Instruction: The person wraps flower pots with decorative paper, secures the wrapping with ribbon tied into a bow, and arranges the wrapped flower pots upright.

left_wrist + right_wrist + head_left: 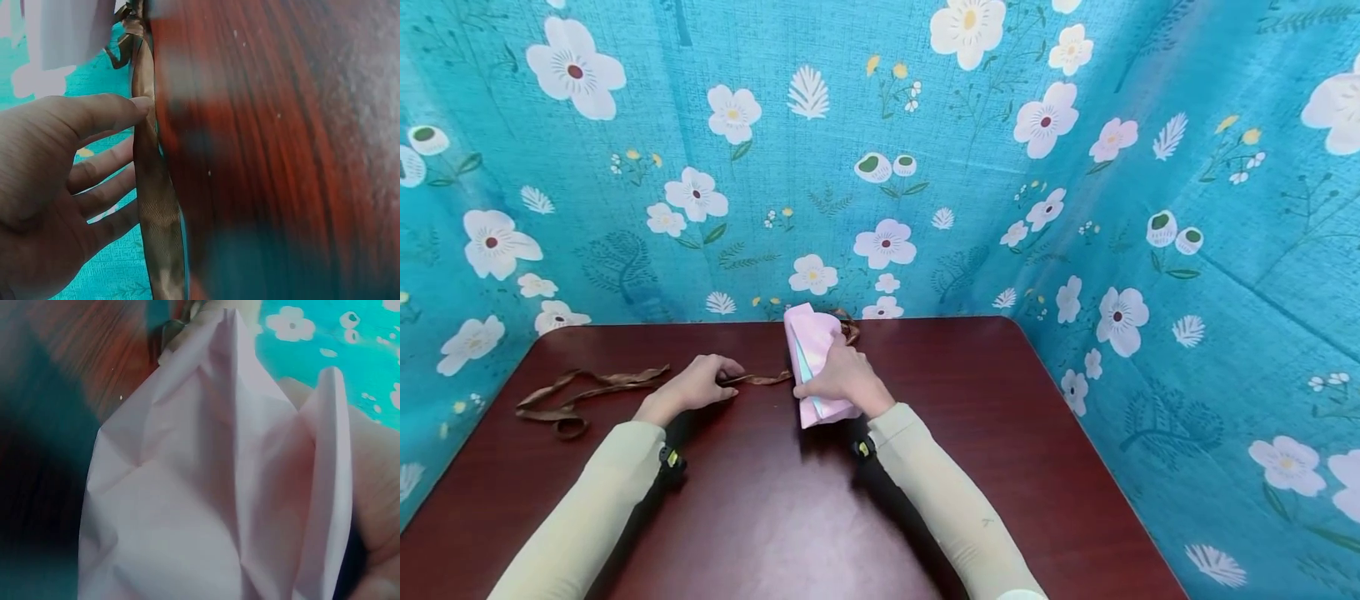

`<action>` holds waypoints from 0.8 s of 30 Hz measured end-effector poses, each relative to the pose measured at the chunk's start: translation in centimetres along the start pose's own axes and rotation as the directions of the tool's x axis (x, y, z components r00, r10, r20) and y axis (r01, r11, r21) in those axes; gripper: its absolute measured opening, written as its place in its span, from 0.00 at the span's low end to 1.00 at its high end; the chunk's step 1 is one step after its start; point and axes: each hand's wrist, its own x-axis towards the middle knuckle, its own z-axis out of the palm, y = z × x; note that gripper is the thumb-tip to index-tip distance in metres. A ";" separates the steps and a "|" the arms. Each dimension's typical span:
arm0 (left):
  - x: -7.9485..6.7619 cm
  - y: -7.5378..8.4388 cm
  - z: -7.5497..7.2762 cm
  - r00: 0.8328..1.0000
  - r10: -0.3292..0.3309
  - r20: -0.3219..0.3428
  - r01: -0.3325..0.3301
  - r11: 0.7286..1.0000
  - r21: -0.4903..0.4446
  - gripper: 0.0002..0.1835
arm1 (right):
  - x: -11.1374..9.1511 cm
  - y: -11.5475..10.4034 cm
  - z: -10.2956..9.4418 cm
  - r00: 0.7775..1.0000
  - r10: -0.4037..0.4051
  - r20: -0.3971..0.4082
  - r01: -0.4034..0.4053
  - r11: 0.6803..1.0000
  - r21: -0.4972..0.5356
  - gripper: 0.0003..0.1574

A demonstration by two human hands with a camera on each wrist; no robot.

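Note:
A brown satin ribbon (597, 387) trails across the left part of the table toward a folded pink paper packet (816, 330). My left hand (700, 382) pinches the ribbon left of the packet. In the left wrist view the thumb lies on the flat ribbon (159, 215), with the other fingers behind it. My right hand (846, 377) grips the packet from its right side, thumb across the front, where a light blue strip shows along a fold. Creased pink paper (181, 487) fills most of the right wrist view. More ribbon loops show behind the packet's upper right.
The dark red wooden table (970, 467) has a rounded far right corner. Blue flowered cloth (820, 183) hangs along its back and right side. The packet is near the table's far edge.

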 end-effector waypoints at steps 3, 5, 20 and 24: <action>-0.3 -0.1 -0.2 1.000 -0.010 0.003 0.010 1.000 -0.004 0.17 | 1.2 -1.3 0.6 1.000 -0.004 0.030 0.004 1.000 -0.022 0.81; -0.4 -0.2 -0.3 1.000 -0.017 0.003 0.017 1.000 -0.008 0.17 | 2.0 -2.1 1.0 0.999 -0.007 0.045 0.008 0.999 -0.032 0.78; -1.3 -1.1 -0.9 0.999 -0.018 -0.042 0.018 1.000 0.020 0.18 | 4.8 -5.0 3.6 0.998 0.002 0.058 0.004 0.995 -0.104 0.75; -1.5 -1.4 -1.0 0.999 -0.034 -0.039 0.034 0.999 0.015 0.18 | 4.7 -5.5 4.3 0.997 0.018 0.073 -0.007 0.988 -0.155 0.76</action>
